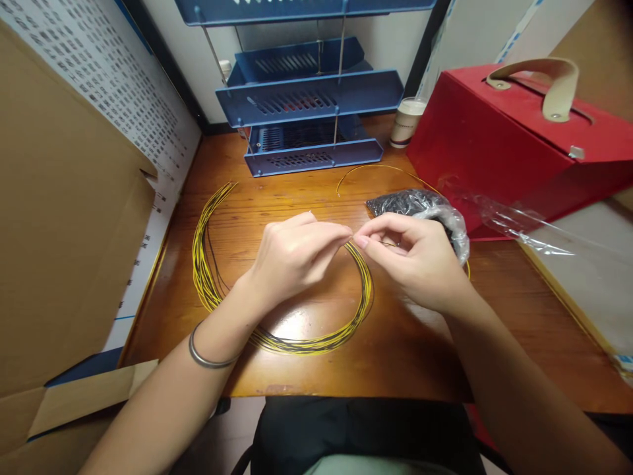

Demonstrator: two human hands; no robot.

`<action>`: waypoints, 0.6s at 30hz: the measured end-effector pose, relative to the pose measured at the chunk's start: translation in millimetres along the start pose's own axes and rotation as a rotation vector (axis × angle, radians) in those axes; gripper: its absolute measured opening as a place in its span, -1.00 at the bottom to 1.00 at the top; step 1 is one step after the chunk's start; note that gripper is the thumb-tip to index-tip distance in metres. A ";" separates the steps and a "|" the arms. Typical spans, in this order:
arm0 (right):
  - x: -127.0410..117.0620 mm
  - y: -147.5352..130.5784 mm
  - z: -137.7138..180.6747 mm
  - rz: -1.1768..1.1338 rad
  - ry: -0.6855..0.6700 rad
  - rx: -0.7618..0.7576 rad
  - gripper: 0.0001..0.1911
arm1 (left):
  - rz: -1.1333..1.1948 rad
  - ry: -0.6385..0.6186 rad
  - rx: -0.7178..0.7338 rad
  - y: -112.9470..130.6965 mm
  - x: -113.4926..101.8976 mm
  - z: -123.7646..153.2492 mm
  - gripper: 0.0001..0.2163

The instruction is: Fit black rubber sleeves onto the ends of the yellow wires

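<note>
My left hand (301,254) and my right hand (418,258) meet above the table, thumb and forefinger of each pinched together, tips almost touching. A bit of thin wire shows inside the curl of my right fingers; what sits between the left fingertips is too small to make out. Under my left hand and forearm lies an open loop of yellow and black wires (366,290), one end just below the fingertips. Behind my right hand is a clear plastic bag (457,231) of small black pieces. A single yellow wire (378,166) arcs behind the bag.
A blue tiered tray rack (311,99) stands at the back of the wooden table (222,376). Beside it are a paper cup (408,122) and a red box (494,138) with a beige handle. Cardboard (64,198) borders the left side.
</note>
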State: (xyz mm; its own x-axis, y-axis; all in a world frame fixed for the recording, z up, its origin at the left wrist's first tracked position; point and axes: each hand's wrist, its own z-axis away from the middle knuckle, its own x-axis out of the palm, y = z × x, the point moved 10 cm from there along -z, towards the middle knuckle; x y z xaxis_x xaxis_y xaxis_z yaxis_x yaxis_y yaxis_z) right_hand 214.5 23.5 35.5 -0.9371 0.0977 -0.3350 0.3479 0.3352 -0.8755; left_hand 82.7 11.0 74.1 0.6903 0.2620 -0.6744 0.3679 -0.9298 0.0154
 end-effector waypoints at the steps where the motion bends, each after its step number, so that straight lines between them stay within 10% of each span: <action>1: -0.2 0.0 -0.1 0.008 0.007 -0.009 -0.92 | -0.005 -0.015 -0.017 -1.3 1.2 0.0 -0.90; 18: -1.8 -10.8 3.1 0.138 0.051 -0.152 -0.91 | 0.194 -0.229 -0.371 -17.9 21.4 0.1 -0.77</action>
State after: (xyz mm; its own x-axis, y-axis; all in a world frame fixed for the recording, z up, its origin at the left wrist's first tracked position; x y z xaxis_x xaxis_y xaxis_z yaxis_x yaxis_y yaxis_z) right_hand 212.6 16.7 44.5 -0.8824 0.1981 -0.4268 0.4686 0.4524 -0.7588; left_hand 90.8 33.2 59.3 0.6286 -0.0095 -0.7777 0.4723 -0.7898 0.3914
